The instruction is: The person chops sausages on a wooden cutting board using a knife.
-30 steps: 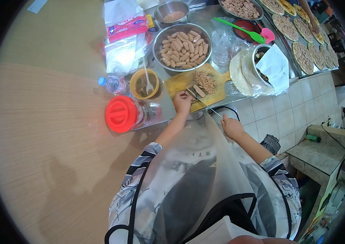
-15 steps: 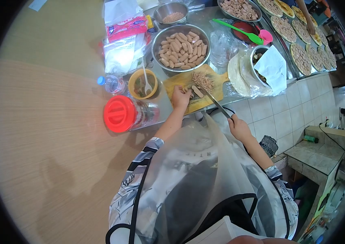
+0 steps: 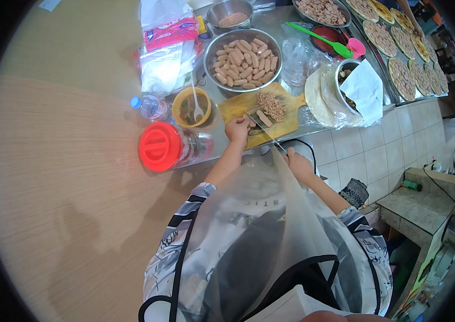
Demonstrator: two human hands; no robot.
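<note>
One shiny metal desk (image 3: 219,140) takes up most of what I'm getting over the head cam, and it's pretty packed. Biggest thing near the work is a yellowish cutting board (image 3: 233,109), laid at a slant by the near edge, handle off to the right. Just behind it is a big metal bowl (image 3: 219,42) loaded with sausages (image 3: 246,61). To the left I've got a clear jar (image 3: 190,146) on its side, its red lid (image 3: 159,146) pointing away from the board, and a yellow bowl (image 3: 175,106) with a white spoon (image 3: 198,112) sitting in it.

Now the hands. From my end the right hand (image 3: 299,165) looks closed around the back end of a knife (image 3: 269,134), just off the near edge of the board. Blade slants up and left over the board. The left hand (image 3: 237,129) is half curled on the board, fingertips right by the knife tip; can't tell if it's actually pinching anything.

Also on the board: a pile of chopped bits (image 3: 272,107) toward the far right, and smallest of all, a cut sausage piece (image 3: 263,118) lying between that pile and the blade.
</note>
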